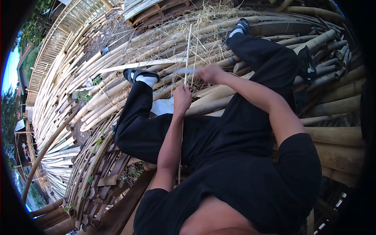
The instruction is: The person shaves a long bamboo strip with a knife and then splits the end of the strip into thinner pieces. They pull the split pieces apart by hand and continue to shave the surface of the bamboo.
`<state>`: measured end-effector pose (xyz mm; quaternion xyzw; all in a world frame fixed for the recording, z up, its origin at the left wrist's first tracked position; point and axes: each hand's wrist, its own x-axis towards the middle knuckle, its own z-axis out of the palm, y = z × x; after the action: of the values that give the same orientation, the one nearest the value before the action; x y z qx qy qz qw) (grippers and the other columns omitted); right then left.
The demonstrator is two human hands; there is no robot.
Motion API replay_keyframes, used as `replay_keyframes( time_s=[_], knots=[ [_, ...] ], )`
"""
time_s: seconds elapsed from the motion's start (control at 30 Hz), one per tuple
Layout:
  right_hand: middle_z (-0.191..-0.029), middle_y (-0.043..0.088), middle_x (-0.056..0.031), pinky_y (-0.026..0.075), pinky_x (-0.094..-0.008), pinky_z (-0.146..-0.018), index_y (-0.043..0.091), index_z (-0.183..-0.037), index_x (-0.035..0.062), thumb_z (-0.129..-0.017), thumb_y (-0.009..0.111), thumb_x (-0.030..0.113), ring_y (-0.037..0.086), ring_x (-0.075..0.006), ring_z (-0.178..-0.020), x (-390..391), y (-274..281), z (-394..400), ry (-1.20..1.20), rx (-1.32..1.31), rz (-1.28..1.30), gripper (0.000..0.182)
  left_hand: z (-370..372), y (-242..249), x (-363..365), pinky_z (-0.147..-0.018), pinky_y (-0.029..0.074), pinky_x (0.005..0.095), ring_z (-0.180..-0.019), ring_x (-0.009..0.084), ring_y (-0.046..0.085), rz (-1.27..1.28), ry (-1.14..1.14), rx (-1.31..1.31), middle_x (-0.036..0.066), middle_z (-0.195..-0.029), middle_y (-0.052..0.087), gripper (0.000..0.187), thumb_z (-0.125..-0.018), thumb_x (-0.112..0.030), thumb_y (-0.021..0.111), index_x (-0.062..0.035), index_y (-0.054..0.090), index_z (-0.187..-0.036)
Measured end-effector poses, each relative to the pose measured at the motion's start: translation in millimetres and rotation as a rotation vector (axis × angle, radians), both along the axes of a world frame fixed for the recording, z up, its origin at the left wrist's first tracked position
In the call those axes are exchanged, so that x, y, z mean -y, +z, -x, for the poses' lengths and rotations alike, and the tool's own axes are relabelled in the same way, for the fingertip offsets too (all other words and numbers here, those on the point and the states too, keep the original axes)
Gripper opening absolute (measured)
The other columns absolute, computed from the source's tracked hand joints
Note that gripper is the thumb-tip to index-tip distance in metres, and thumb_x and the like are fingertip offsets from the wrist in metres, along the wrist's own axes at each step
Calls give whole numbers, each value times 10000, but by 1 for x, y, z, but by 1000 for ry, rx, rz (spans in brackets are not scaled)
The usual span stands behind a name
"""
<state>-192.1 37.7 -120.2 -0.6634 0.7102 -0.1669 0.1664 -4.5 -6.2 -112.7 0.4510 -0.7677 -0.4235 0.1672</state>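
Note:
I sit on a pile of bamboo poles in black clothes, legs stretched out in front of me. A long thin bamboo strip (188,47) runs from my lap up past both hands. My left hand (182,97) is closed around the strip at its middle. Just beyond it, my right hand (209,73) grips a knife (185,71), whose pale blade lies across the strip. The knife's handle is hidden inside my fist.
Stacked bamboo poles (333,105) lie under and around me, with dry shavings (203,17) near my feet. My sandalled feet (140,75) rest on the poles. More split bamboo (55,90) fans out at left, beside a slatted frame (74,15).

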Motion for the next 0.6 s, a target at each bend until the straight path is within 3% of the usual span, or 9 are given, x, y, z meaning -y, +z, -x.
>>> replay_keyframes(
  time_s=[0.1, 0.17, 0.23, 0.27, 0.4, 0.43, 0.5, 0.53, 0.6],
  knots=[
    [-644, 580, -209, 442, -525, -589, 512, -851, 51, -928, 375, 417, 578, -424, -643, 8, -15, 15, -108, -2, 100, 399, 0, -12, 4, -646, 451, 448, -695, 395, 597, 76, -46, 46, 240, -708, 601, 219, -869, -117, 471, 32, 630, -850],
    [-634, 580, -202, 444, -523, -575, 518, -846, 50, -923, 391, 420, 579, -418, -634, 4, -15, 1, -164, 43, 186, 399, 4, -15, 9, -592, 438, 388, -595, 275, 582, 141, -17, 24, 176, -646, 587, 219, -874, -137, 476, 18, 630, -856],
    [-644, 583, -202, 450, -516, -579, 527, -832, 49, -919, 402, 424, 583, -413, -650, -10, -6, -13, 172, 15, 123, 404, 0, -19, 2, -605, 447, 390, -617, 284, 599, 64, -3, 3, 172, -660, 599, 218, -872, -134, 473, 12, 635, -860],
    [-643, 584, -197, 451, -509, -577, 529, -834, 50, -918, 410, 422, 585, -409, -658, 3, -32, 0, 65, -64, 48, 400, -2, -20, -2, -614, 450, 408, -637, 316, 599, 73, -9, -5, 192, -676, 599, 218, -868, -129, 472, 20, 629, -842],
    [-746, 616, -200, 466, -484, -635, 545, -861, 77, -922, 372, 430, 607, -388, -723, 6, -1, 11, -145, -11, 49, 398, -3, -14, 6, -628, 457, 433, -667, 373, 601, 126, -23, -5, 230, -702, 600, 223, -861, -117, 470, 37, 622, -807],
    [-746, 616, -200, 466, -484, -635, 545, -861, 77, -922, 372, 430, 607, -388, -723, 4, -5, 9, -151, -20, 55, 398, 4, -8, 8, -625, 460, 423, -656, 365, 602, 130, -15, 4, 228, -696, 600, 225, -861, -116, 469, 37, 625, -806],
    [-724, 596, -203, 449, -498, -574, 544, -901, 97, -921, 419, 378, 593, -390, -682, -6, -28, -1, 190, 10, 180, 309, 0, -4, -2, -621, 459, 416, -637, 362, 597, 0, 23, -22, 231, -688, 598, 229, -860, -121, 472, 40, 626, -805],
    [-733, 598, -201, 455, -486, -567, 539, -915, 91, -923, 405, 392, 594, -388, -693, -3, -29, 6, 228, -22, 89, 330, -4, -4, -6, -624, 460, 417, -639, 357, 602, 3, 16, 5, 229, -684, 598, 231, -861, -120, 472, 42, 625, -801],
    [-677, 590, -202, 462, -489, -560, 539, -884, 67, -928, 383, 395, 596, -389, -655, 12, -22, 35, 22, -126, 112, 366, -2, -2, -5, -623, 459, 423, -640, 350, 607, -2, -27, 23, 224, -672, 597, 235, -864, -125, 478, 46, 621, -789]
  ],
)
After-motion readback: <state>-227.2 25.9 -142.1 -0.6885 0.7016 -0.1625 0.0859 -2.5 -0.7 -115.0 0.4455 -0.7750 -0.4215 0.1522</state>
